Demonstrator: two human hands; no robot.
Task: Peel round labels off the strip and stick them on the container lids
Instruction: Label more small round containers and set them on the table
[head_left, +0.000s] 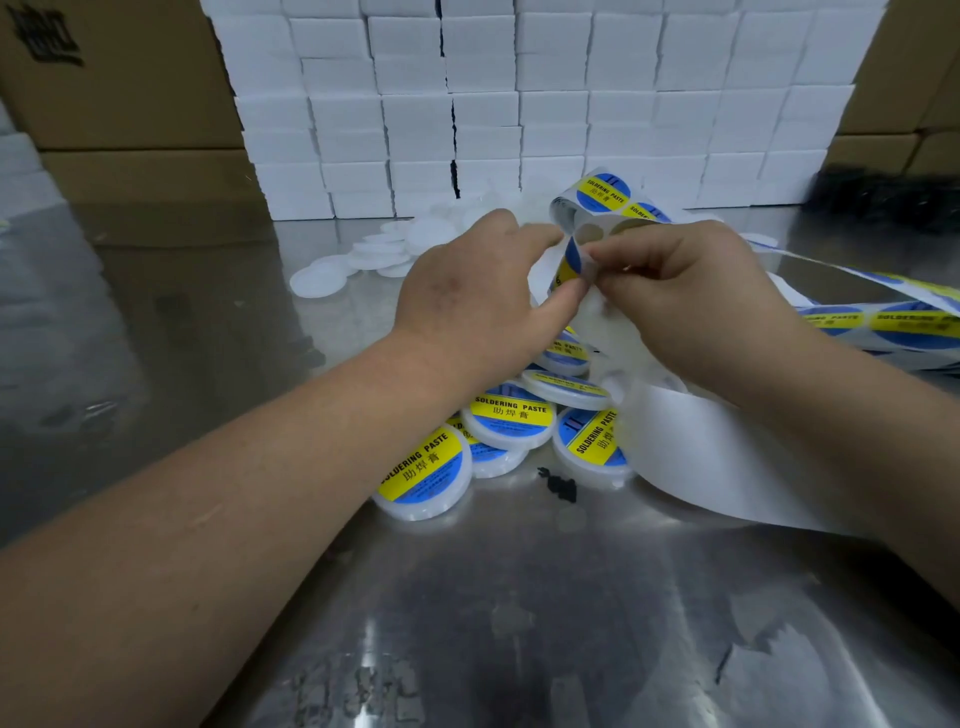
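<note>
Both hands mid-frame: left hand (467, 296) pinching a round label (570, 260), right hand (675, 296) pinching the strip (597, 197). Labelled lids (511, 415) piled just below on the surface (467, 597).

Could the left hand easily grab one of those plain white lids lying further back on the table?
Probably yes. The plain white lids lie in the open just beyond the left hand, with nothing between them. But its fingers are busy pinching the label, so it must let go first.

Labelled lids (511, 418) heaped before bare lids (382, 249), boxes (519, 104) apparently behind.

Bare forearms; hands (571, 291) ungloved, no sleeves
</note>
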